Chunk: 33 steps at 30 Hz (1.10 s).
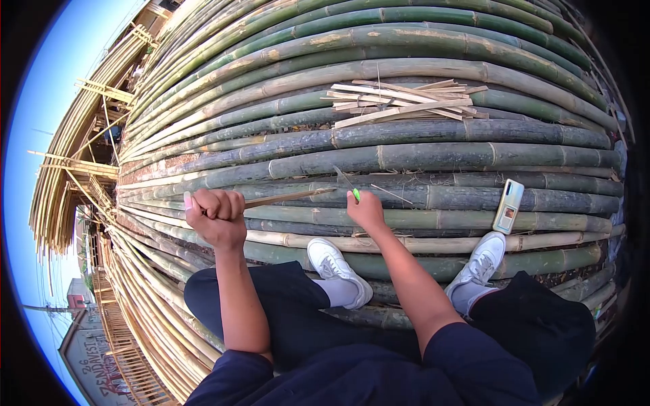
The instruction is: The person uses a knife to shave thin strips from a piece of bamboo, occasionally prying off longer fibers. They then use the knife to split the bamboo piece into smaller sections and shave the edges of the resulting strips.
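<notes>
My left hand (218, 215) is closed round one end of a thin bamboo strip (288, 197), which points right toward my other hand. My right hand (367, 210) grips a knife by its bright green handle (357, 195). The knife's blade (344, 178) slants up and to the left, apart from the strip's free end. A thin sliver (391, 194) lies on the bamboo poles just right of the knife. Farther off, a pile of split bamboo strips (406, 101) rests across the poles.
Long green and grey bamboo poles (433, 157) lie side by side under me. A phone (508, 206) rests by my right shoe (479, 262), and my left shoe (337, 271) stands on the poles. Raised racks of bamboo poles (64, 183) stand at the left.
</notes>
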{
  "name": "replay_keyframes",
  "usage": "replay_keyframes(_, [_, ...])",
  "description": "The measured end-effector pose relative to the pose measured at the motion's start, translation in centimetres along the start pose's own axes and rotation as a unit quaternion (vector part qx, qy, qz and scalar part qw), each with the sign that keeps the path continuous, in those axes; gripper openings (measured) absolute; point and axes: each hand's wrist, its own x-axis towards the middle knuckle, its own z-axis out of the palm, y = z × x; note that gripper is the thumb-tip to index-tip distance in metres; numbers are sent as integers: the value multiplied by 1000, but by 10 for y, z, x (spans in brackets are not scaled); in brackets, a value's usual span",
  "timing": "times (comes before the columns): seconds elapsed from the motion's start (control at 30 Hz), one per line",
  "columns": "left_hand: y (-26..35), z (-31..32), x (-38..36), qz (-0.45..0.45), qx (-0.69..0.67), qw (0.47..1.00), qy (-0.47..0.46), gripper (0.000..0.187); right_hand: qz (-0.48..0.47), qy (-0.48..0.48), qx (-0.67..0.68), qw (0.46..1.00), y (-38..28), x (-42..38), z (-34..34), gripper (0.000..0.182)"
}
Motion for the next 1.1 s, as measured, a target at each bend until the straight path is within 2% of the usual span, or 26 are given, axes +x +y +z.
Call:
replay_keyframes(0.07, [-1,1,2,-2,-1,999,-37,45,-38,41,138,989,-10,8,-1,32])
replay_keyframes(0.1, [-2,3,1,2,-3,999,-50,45,-39,44,138,989,-15,11,2,32])
replay_keyframes(0.17, [-3,11,-3,3,-12,998,-58,44,-94,4,285,954,-25,14,12,30])
replay_keyframes(0.27, [-4,16,-6,-2,-29,997,-73,43,-129,-11,237,963,-28,12,25,25])
replay_keyframes(0.33, [-4,15,-6,1,-44,994,-100,44,-108,-2,233,967,-32,9,28,21])
replay_keyframes(0.4, [-4,13,-5,1,-45,994,-97,44,-124,36,170,977,-35,7,26,19])
replay_keyframes(0.53, [-4,13,-5,-2,-42,995,-86,44,-126,71,167,975,-40,9,35,20])
replay_keyframes(0.6, [-4,14,-5,-3,-42,995,-94,44,-78,49,162,982,-43,11,36,22])
replay_keyframes(0.73, [-4,8,-4,-8,-26,996,-87,45,-62,57,144,986,-50,15,40,22])
replay_keyframes(0.8, [-4,7,-3,-5,-21,997,-79,46,-49,32,196,979,-50,13,37,23])
replay_keyframes(0.87, [-3,8,-3,-11,-15,997,-73,46,-51,32,189,980,-49,14,39,23])
replay_keyframes(0.93, [-4,8,-4,-11,-18,996,-87,46,-54,32,184,981,-36,23,52,23])
replay_keyframes(1.0, [-3,9,-4,-11,-21,994,-105,46,-38,76,193,977,-9,27,71,22])
replay_keyframes(1.1, [-3,4,-1,-14,-52,995,-84,42,-65,76,152,983,26,21,67,20])
